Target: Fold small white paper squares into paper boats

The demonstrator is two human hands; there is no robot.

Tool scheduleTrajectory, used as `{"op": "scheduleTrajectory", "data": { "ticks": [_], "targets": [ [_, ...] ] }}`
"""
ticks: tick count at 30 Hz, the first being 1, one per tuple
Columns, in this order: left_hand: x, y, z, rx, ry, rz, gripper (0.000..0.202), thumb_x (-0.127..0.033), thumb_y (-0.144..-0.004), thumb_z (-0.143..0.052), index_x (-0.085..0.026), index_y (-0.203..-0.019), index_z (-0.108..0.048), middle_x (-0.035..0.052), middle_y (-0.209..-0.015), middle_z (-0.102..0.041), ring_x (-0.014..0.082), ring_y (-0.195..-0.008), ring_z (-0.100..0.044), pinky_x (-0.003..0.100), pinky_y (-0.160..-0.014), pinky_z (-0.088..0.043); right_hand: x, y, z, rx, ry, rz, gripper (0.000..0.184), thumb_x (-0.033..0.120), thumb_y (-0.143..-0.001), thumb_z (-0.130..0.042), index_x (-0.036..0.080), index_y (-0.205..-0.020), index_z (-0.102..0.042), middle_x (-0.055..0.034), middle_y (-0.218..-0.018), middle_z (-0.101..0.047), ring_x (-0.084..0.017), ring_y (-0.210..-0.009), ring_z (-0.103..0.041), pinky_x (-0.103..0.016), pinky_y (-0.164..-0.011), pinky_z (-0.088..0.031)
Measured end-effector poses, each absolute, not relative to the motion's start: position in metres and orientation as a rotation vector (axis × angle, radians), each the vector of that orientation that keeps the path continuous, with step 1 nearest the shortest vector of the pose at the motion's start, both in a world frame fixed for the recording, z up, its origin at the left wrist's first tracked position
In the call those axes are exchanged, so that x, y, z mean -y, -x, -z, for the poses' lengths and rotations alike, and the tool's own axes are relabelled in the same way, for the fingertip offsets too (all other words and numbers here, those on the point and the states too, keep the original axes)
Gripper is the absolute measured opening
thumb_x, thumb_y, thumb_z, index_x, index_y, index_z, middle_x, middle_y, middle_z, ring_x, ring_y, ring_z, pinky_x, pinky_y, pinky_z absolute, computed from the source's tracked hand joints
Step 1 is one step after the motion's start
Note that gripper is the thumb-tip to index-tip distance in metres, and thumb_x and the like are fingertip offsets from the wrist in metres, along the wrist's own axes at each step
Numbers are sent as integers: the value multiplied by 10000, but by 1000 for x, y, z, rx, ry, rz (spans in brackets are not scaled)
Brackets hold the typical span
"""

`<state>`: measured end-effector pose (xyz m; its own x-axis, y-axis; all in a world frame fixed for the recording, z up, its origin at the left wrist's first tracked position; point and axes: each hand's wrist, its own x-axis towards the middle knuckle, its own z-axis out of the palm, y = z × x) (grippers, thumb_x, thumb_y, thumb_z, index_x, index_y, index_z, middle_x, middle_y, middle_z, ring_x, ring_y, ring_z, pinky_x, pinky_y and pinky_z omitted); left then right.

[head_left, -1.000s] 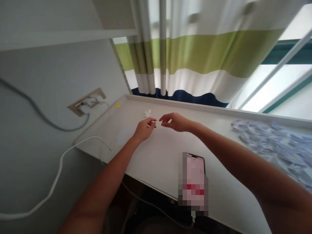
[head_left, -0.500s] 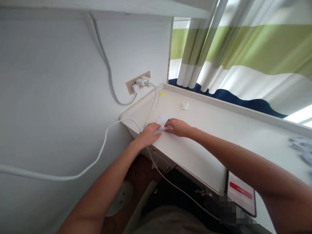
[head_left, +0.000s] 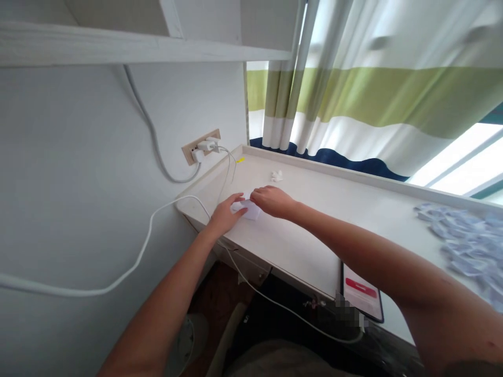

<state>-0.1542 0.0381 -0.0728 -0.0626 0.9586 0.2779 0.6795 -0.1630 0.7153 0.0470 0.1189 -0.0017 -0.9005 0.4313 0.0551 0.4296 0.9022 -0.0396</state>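
Both my hands meet at the left end of a white desk (head_left: 314, 230). My left hand (head_left: 223, 213) lies with fingers curled on a small white piece of paper (head_left: 250, 210) and pins its left end. My right hand (head_left: 271, 201) pinches the same paper from the right, fingers closed on its edge. The paper looks lifted or folded between the hands. A small crumpled white scrap (head_left: 277, 176) lies a little beyond the hands.
A wall socket (head_left: 201, 146) with white chargers sits left of the desk; white cables (head_left: 145, 246) trail off the desk edge. A phone (head_left: 361, 293) lies at the near edge. Several pale blue slips (head_left: 463, 235) are spread at the right. A striped curtain (head_left: 373, 104) hangs behind.
A second ago both hands hovered above the desk with a tiny item pinched. They then came down on the white paper, which now is raised between them. The view has shifted.
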Motion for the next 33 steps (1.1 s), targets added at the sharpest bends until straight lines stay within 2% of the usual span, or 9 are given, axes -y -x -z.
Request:
{"op": "scheduleTrajectory", "data": {
  "ticks": [4,8,10,15,21,24,27,30,33],
  "targets": [
    [-59,118,60,-1404,-1622,-1261,282,-441,-859,-772,-176,-950,-803,98,-955,-828,266,-918,-769,406,-894,-599,-121,-98,-37,2746,796,-298,240,244,-1086,-533,146,-1002,-734,-120,-958,-780,-231,-860,-698,-339,-768,-458],
    [-93,46,48,-1113,-1403,-1301,355,-498,-762,-855,-166,-857,-773,49,-765,-778,193,-700,-703,312,-655,-567,-124,-176,-36,2123,999,-770,314,386,-1026,-641,156,-1232,-697,-84,-929,-785,-208,-824,-695,-317,-705,-496],
    [-110,5,44,-1021,-1388,-1259,383,-505,-733,-879,-158,-847,-765,42,-733,-759,178,-662,-680,296,-606,-555,-122,-217,-20,1908,1074,-1039,360,447,-935,-750,137,-1115,-719,-72,-839,-769,-187,-713,-666,-295,-606,-475],
    [-140,-88,44,-836,-1406,-1102,387,-502,-726,-886,-145,-807,-762,49,-726,-752,172,-652,-671,315,-610,-589,-111,-304,21,1459,999,-1276,444,548,-773,-886,144,-884,-740,-59,-823,-772,-172,-715,-693,-305,-638,-574],
    [-152,-148,59,-756,-1362,-992,397,-482,-698,-903,-141,-851,-770,65,-784,-773,188,-703,-698,347,-654,-618,-104,-354,51,1116,980,-1306,433,421,-751,-912,188,-1061,-720,-27,-849,-779,-202,-750,-746,-380,-681,-679],
    [-151,-154,69,-768,-1248,-1024,399,-410,-685,-901,-156,-970,-783,43,-783,-771,178,-686,-685,343,-644,-611,-108,-359,67,1023,948,-1371,274,332,-802,-837,196,-1002,-708,-14,-837,-751,-198,-750,-746,-404,-717,-700],
    [-147,-152,76,-763,-1209,-1048,254,-353,-727,-825,-152,-882,-807,53,-833,-768,187,-758,-692,342,-681,-615,-110,-356,79,982,940,-1454,119,292,-870,-713,176,-896,-701,-32,-824,-721,-203,-751,-753,-403,-733,-699],
    [-143,-147,77,-761,-1268,-1005,221,-352,-773,-771,-154,-854,-825,55,-850,-765,183,-767,-686,346,-703,-615,-108,-354,83,958,929,-1522,149,321,-881,-708,176,-870,-677,-33,-832,-716,-216,-744,-764,-407,-710,-690],
    [-142,-144,77,-780,-1405,-967,233,-364,-782,-809,-160,-893,-827,38,-806,-752,164,-703,-669,341,-707,-606,-101,-355,83,1046,944,-1502,297,378,-840,-823,200,-1029,-678,-2,-825,-737,-202,-748,-760,-396,-727,-679]
  ]
}}
